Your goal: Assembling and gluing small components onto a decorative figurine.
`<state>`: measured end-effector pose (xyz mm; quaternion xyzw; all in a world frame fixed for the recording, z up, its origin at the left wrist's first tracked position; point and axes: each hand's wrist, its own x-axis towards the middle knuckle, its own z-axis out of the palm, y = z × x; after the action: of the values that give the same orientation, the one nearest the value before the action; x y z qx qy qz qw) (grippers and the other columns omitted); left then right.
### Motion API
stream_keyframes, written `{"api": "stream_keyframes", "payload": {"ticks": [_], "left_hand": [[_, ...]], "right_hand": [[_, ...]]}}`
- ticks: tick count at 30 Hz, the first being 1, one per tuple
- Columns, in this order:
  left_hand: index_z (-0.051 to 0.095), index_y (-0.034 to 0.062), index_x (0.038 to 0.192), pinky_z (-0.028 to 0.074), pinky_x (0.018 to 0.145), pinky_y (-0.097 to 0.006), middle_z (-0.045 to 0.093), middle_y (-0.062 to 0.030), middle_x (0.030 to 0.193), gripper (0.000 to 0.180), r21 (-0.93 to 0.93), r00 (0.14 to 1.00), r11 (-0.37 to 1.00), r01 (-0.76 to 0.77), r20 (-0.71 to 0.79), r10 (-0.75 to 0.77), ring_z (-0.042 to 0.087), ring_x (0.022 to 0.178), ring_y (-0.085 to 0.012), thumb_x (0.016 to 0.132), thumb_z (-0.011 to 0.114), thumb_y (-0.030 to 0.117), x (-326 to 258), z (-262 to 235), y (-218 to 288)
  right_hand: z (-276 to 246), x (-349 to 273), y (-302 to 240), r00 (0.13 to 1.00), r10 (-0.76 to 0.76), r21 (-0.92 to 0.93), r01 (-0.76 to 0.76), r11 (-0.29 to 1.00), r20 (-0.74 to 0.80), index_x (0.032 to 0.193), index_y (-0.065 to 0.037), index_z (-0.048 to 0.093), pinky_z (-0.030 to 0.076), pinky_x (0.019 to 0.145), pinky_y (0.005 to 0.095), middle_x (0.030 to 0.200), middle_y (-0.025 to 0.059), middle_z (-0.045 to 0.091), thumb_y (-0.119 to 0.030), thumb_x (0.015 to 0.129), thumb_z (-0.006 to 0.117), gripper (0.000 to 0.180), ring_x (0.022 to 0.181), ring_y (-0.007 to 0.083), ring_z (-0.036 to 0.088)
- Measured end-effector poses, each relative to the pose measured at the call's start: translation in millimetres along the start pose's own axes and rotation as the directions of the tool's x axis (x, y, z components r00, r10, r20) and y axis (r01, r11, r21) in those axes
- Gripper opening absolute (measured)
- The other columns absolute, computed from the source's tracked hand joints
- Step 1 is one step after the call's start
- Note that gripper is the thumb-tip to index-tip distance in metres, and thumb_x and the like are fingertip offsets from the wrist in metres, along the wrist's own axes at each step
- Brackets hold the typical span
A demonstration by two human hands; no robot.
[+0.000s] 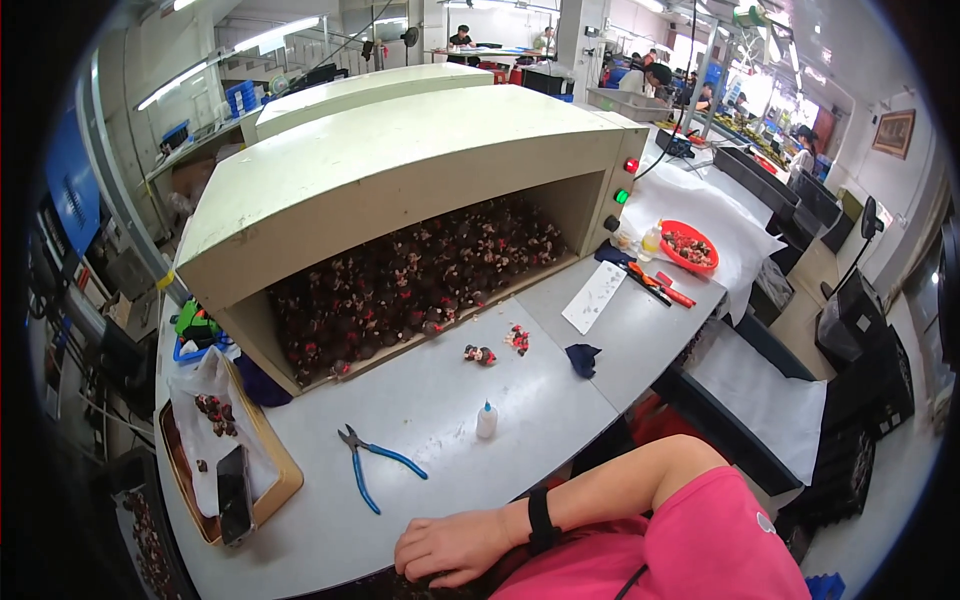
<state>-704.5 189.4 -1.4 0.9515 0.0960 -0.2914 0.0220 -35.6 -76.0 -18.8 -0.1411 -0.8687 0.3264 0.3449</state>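
At the table's front edge rests my right hand [452,548], palm down, with a black band on the wrist. Its fingers are curled over something dark at the lower edge, too hidden to make out. My left hand is out of view. Nearest to the right hand lie blue-handled cutting pliers [368,465], their jaws apart. A small white squeeze bottle [486,422] with a blue tip stands upright to their right. Two small figurines in red, black and cream, one [480,355] beside another [517,340], sit on the table behind the bottle.
A cream metal box [420,150] with a wide opening holds many small figurines [430,265]. On the left is a tan tray [285,480] with a phone [235,495]. To the right are a white strip [595,297], a dark cloth [582,360] and a red basket [712,262].
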Motion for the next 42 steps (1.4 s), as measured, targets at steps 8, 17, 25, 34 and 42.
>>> {"api": "stream_keyframes", "payload": {"ticks": [8,17,25,34,42], "left_hand": [[0.054,0.0077,0.11,0.04,0.08,-0.042,0.056,-0.0083,0.101,0.032,-0.068,0.994,0.993,0.096,0.053,-0.093,0.053,0.091,-0.0289,0.082,0.059,0.023,-30,13,19],[0.052,0.0079,0.113,0.038,0.083,-0.042,0.055,-0.008,0.105,0.035,-0.142,0.987,0.979,0.145,0.095,-0.132,0.051,0.095,-0.0287,0.082,0.059,0.023,-16,34,22],[0.05,0.0081,0.116,0.036,0.086,-0.042,0.054,-0.0077,0.109,0.038,-0.204,0.964,0.946,0.251,0.137,-0.226,0.049,0.099,-0.0285,0.083,0.06,0.023,-27,55,40],[0.047,0.0083,0.119,0.034,0.089,-0.041,0.052,-0.0074,0.113,0.041,-0.25,0.934,0.906,0.343,0.193,-0.301,0.048,0.103,-0.0283,0.083,0.06,0.024,-25,62,48],[0.045,0.0085,0.122,0.032,0.092,-0.041,0.051,-0.0071,0.117,0.044,-0.29,0.898,0.858,0.425,0.257,-0.358,0.046,0.106,-0.0282,0.084,0.06,0.024,-27,75,56]], "right_hand": [[0,1,0,1.0,0.001,-0.002,-0.001,1.0,0.002,0.095,-0.005,0.055,0.037,0.094,0.0409,0.102,0.0104,0.055,-0.016,0.082,0.062,0.018,0.105,0.0282,0.051],[1,3,3,1.0,-0.007,-0.02,0.007,1.0,-0.01,0.092,-0.007,0.054,0.037,0.093,0.0411,0.1,0.0089,0.054,-0.016,0.08,0.062,0.017,0.104,0.0278,0.05],[-4,2,-3,0.996,0.055,-0.003,-0.055,0.998,0.073,0.095,-0.004,0.054,0.035,0.097,0.0418,0.108,0.0117,0.053,-0.017,0.086,0.057,0.017,0.111,0.0297,0.049],[1,3,0,1.0,0.024,-0.019,-0.024,1.0,0.0,0.092,-0.007,0.055,0.037,0.092,0.0398,0.099,0.0085,0.054,-0.017,0.08,0.062,0.017,0.103,0.0275,0.05],[1,3,1,1.0,0.03,-0.02,-0.03,0.999,-0.002,0.092,-0.008,0.055,0.037,0.092,0.0404,0.1,0.0082,0.055,-0.017,0.08,0.063,0.017,0.104,0.0275,0.05]]}}
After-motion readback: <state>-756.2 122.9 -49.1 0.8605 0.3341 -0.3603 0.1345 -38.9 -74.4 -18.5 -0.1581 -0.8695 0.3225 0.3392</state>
